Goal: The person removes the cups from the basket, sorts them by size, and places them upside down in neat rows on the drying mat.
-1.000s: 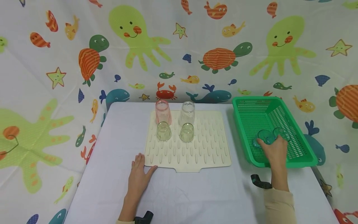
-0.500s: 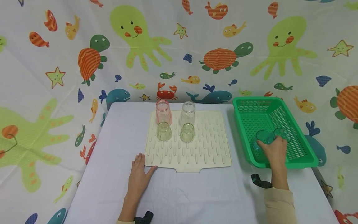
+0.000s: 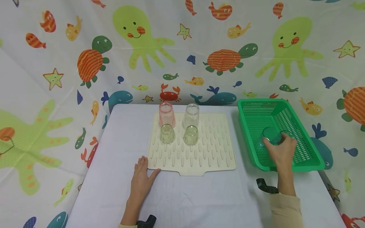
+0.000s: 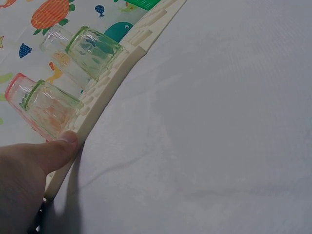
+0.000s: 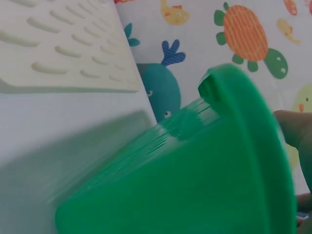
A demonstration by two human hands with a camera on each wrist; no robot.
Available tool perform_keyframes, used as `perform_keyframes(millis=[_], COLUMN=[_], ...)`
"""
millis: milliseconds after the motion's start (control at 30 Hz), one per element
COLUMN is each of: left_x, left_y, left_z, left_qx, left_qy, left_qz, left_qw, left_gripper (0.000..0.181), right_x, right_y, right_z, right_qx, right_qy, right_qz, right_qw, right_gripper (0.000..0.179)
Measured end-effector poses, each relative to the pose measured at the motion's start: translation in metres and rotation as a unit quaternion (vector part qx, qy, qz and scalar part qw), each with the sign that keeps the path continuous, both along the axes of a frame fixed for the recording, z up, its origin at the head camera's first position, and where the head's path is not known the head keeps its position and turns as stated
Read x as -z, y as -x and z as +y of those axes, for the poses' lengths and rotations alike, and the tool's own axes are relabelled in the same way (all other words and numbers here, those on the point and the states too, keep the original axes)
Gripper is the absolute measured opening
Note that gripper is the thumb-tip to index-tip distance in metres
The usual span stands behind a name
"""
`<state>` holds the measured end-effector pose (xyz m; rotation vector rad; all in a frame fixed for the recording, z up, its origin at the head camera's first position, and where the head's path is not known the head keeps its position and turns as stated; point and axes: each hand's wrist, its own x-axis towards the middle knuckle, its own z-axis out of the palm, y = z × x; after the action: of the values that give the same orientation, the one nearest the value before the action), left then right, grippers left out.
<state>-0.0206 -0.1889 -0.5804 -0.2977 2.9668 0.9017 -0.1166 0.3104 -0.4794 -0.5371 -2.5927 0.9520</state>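
In the head view my right hand [image 3: 282, 150] reaches into the green plastic basket [image 3: 246, 139] and grips a bluish clear glass [image 3: 271, 134] between thumb and fingers. Another bluish glass [image 3: 285, 133] shows partly behind the fingers. The right wrist view has the basket wall [image 5: 195, 185] covering most of the work, with only some fingers [image 5: 295, 129] past the rim. My left hand [image 3: 141, 177] lies flat at the near left corner of the cream drying mat [image 3: 214, 152], its thumb [image 4: 68, 139] on the mat's edge in the left wrist view.
Upside down on the mat's left half stand a pink glass [image 3: 166, 114], a clear glass [image 3: 191, 115] and two short greenish glasses, one left [image 3: 167, 134] and one right [image 3: 190, 135]. A sea-animal curtain [image 3: 176, 41] hangs behind the white-covered table [image 3: 199, 202].
My right hand has shifted slightly right and up inside the basket, and the gripped glass has moved with it. The left hand stays where it was.
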Motion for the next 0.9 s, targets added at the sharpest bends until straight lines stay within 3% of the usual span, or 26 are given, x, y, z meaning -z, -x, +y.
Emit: perform_keyframes(millis=[133, 367, 600, 900], left_x=[0.001, 0.002, 0.001, 0.002], left_y=[0.0, 0.0, 0.0, 0.0], left_z=[0.0, 0.001, 0.0, -0.001], left_qx=[0.0, -0.003, 0.002, 0.003], left_qy=[0.002, 0.004, -0.002, -0.002], left_qz=[0.003, 0.023, 0.003, -0.008], left_qw=[1.0, 0.9997, 1.0, 1.0], left_gripper=[0.091, 0.09, 0.091, 0.091], right_x=[-0.009, -0.026, -0.04, -0.052], right_y=[-0.001, -0.006, -0.012, -0.018], right_z=[-0.006, -0.018, -0.029, -0.05], right_qx=[0.002, 0.007, 0.006, -0.04], right_qy=[0.021, 0.053, 0.074, 0.087], right_qz=[0.044, 0.07, 0.111, 0.149], right_qw=[0.9988, 0.9961, 0.991, 0.9841], right_gripper=[0.078, 0.072, 0.069, 0.068])
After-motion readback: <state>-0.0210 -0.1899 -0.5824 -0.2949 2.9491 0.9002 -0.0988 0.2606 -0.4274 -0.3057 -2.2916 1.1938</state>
